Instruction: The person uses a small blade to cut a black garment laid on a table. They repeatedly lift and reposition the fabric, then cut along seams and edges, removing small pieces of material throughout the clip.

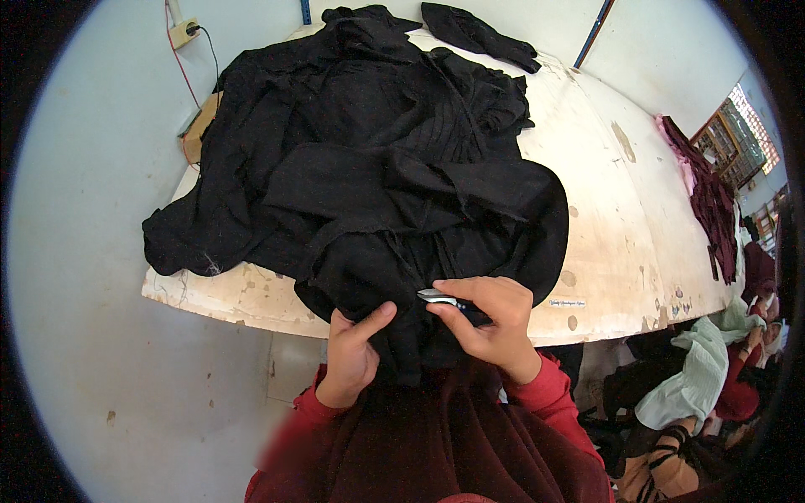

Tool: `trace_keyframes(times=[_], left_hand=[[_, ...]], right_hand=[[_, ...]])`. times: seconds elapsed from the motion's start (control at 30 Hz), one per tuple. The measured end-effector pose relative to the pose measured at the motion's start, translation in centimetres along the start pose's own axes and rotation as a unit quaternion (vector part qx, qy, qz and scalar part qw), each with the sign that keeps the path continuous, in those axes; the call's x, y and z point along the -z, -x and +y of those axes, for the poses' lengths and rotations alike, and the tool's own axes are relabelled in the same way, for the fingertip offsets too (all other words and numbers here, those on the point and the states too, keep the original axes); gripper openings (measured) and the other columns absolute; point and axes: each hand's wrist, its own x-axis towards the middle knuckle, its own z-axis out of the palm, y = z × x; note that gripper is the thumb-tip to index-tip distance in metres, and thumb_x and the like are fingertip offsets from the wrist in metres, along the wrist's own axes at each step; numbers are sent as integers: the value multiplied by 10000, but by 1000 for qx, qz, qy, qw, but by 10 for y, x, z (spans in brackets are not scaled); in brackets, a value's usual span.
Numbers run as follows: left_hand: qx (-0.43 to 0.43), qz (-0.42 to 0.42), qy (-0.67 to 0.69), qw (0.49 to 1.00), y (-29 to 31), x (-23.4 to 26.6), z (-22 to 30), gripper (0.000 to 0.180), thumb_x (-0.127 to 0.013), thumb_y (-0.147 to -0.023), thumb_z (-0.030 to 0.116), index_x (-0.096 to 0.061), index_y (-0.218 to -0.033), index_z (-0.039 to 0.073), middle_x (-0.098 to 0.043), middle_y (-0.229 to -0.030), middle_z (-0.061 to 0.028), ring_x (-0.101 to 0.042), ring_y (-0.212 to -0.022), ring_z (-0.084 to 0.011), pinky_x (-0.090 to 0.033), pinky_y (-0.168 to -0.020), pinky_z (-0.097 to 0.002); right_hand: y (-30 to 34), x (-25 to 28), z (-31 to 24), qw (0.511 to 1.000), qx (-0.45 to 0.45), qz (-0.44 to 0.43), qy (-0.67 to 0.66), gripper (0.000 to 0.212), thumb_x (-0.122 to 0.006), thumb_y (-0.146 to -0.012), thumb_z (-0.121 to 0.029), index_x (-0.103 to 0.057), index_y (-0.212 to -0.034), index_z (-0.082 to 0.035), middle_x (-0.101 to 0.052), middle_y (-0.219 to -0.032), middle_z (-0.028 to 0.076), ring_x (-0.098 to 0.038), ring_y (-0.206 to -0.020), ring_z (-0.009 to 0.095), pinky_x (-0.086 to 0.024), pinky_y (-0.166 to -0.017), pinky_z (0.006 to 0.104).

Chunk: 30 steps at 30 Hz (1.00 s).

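Observation:
A large heap of black cloth covers the left and middle of the table, and its near folds hang over the front edge. My left hand pinches the cloth near that edge, thumb on top and the other fingers tucked behind the fabric. In my right hand is a small pair of thread snips, held between thumb and fingers. Their pale metal tips point left and lie close against the black fabric. Whether the blades touch a thread is too small to tell.
The pale wooden table has worn patches. Another black piece lies at its far end, and dark maroon cloth at the right. Left, a wall socket has a plugged-in cord. A person with pale green cloth is at lower right.

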Motion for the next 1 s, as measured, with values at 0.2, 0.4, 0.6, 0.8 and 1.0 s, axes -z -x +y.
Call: trace_keyframes(times=[0.2, 0.4, 0.6, 0.8, 1.0], left_hand=[[2, 2, 3, 1000, 1, 0, 1, 487, -610, -794, -36, -495, -1266, -13, -594, -1194, -134, -583, -1092, -266, -448, -965, -401], [10, 7, 2, 1000, 0, 0, 1, 537, -608, -792, -39, -455, -1305, 2, -574, -1225, -129, -567, -1113, -272, -427, -991, -406], [0, 7, 4, 1000, 1, 1, -1, 541, -607, -798, -32, -451, -1315, 13, -571, -1230, -121, -558, -1124, -265, -417, -998, -403], [32, 9, -7, 999, 0, 4, -1, 538, -609, -798, -30, -452, -1311, 12, -573, -1225, -120, -552, -1134, -258, -415, -1002, -405], [-36, 65, 15, 997, -6, 6, 4, 456, -571, -807, -34, -493, -1256, -23, -606, -1161, -125, -579, -1088, -274, -424, -999, -419]], right_hand=[[-3, -1, -3, 1000, 5, -4, 16, 190, -785, -707, -156, -702, -851, -65, -705, -779, 65, -666, -615, 196, -462, -535, 278], [-3, -1, -3, 1000, 8, -4, 15, 194, -788, -695, -138, -705, -850, -57, -704, -771, 72, -663, -608, 195, -444, -524, 272], [2, -6, 4, 999, -15, 14, -40, 228, -794, -707, -177, -701, -889, -75, -689, -772, 69, -637, -580, 197, -463, -512, 279], [8, -24, -4, 998, 51, 9, -41, 411, -826, -653, -239, -712, -1028, -117, -583, -816, 23, -589, -581, 146, -449, -498, 255], [4, -19, 20, 988, -19, 152, -23, 142, -701, -668, 35, -668, -734, -87, -579, -731, 38, -575, -703, 212, -461, -618, 299]])
